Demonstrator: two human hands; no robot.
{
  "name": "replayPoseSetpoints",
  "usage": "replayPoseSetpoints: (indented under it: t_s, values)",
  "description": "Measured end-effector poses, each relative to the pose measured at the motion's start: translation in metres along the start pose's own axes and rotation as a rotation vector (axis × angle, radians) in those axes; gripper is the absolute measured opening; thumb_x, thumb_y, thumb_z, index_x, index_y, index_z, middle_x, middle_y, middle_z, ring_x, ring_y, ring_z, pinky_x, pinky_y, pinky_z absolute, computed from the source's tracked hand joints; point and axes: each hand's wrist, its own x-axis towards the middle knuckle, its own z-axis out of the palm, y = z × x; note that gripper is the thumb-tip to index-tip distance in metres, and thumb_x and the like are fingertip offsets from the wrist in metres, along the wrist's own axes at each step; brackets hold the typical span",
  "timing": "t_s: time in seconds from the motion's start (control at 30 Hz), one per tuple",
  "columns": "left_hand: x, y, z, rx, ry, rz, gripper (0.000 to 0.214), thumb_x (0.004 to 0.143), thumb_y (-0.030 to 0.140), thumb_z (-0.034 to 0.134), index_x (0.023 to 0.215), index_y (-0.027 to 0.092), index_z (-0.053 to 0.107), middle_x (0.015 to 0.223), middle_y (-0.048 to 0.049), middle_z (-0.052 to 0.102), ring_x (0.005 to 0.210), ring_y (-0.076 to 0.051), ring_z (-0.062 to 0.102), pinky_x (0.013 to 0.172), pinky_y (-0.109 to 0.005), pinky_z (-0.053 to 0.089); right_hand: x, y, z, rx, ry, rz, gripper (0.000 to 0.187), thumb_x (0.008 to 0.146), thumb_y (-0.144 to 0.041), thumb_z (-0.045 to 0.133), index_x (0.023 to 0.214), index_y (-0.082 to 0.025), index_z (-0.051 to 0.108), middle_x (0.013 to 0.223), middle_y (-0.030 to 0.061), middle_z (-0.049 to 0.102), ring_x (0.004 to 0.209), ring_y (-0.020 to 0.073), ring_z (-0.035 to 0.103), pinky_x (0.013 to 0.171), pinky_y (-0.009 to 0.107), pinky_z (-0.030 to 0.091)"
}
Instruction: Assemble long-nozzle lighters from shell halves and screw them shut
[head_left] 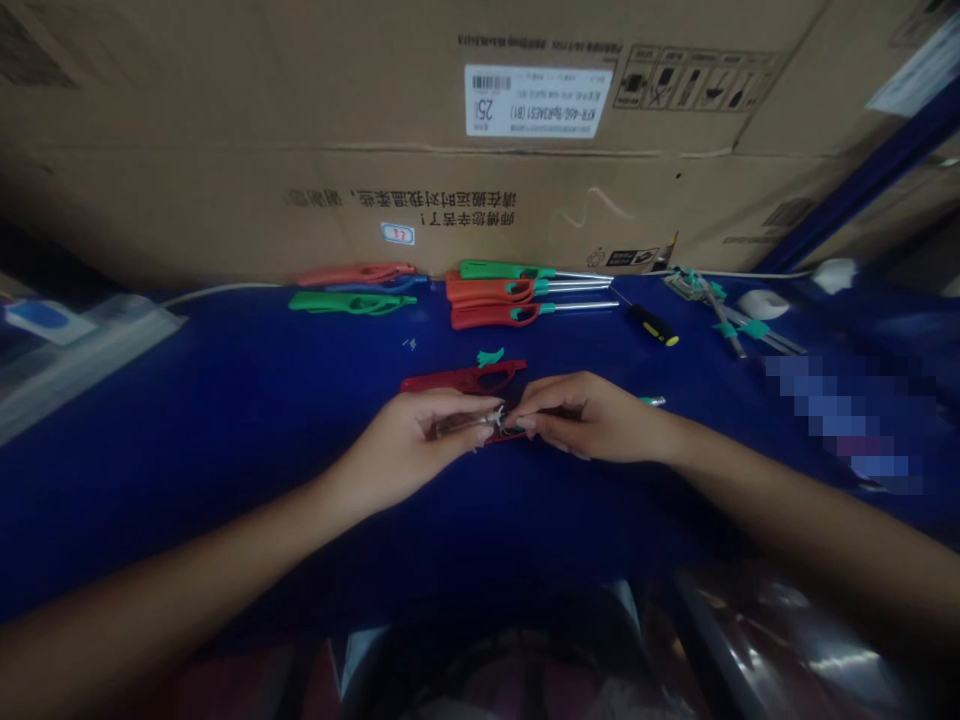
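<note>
My left hand (pixel 405 435) is closed around a small greyish lighter part with a whitish end (pixel 495 418), pinched between thumb and fingers. The fingertips of my right hand (pixel 581 415) are pressed together at that end; what they grip is too small to make out. Just behind my left fingers lies a dark red lighter shell half (pixel 465 379), and more red plastic (pixel 510 436) shows below the fingertips, partly hidden. A teal lighter trigger (pixel 490 357) sits beyond the shell. The tip of a metal tube (pixel 658 401) sticks out past my right wrist.
Red lighters with metal tubes (pixel 495 316) and a green one (pixel 495 269) lie at the back. Coloured shells (pixel 352 302) are left of them, with tiny screws (pixel 409 344) nearer. A screwdriver (pixel 654 326) and loose tubes (pixel 720 315) lie right. A cardboard box (pixel 337 100) stands behind the blue table (pixel 300 560).
</note>
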Motion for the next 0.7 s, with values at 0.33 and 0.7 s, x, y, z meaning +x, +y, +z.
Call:
replayPoseSetpoints:
  t_s: [0.33,0.7]
  values:
    - [-0.0025,-0.0060,0.0004,0.169,0.006,0.077,0.026,0.084,0.031,0.073,0.106,0.019,0.079,0.106,-0.0075,0.078,0.095,-0.024,0.075,0.087,-0.036,0.061,0.0018,0.0011,0.0025,0.106,0.023,-0.016,0.016,0.093,-0.028,0.065,0.096,-0.016,0.075,0.092,0.0052,0.073,0.086,0.0143,0.068,0.081,0.029,0.055]
    - [-0.0027,-0.0059,0.0004,0.196,-0.001,0.092,0.023,0.085,0.029,0.073,0.105,0.021,0.079,0.105,-0.0064,0.078,0.093,-0.023,0.075,0.085,-0.035,0.060,0.0030,0.0000,0.0039,0.219,0.094,0.078,0.018,0.090,-0.032,0.070,0.094,-0.015,0.074,0.084,0.0028,0.071,0.067,0.0090,0.061,0.061,0.023,0.049]
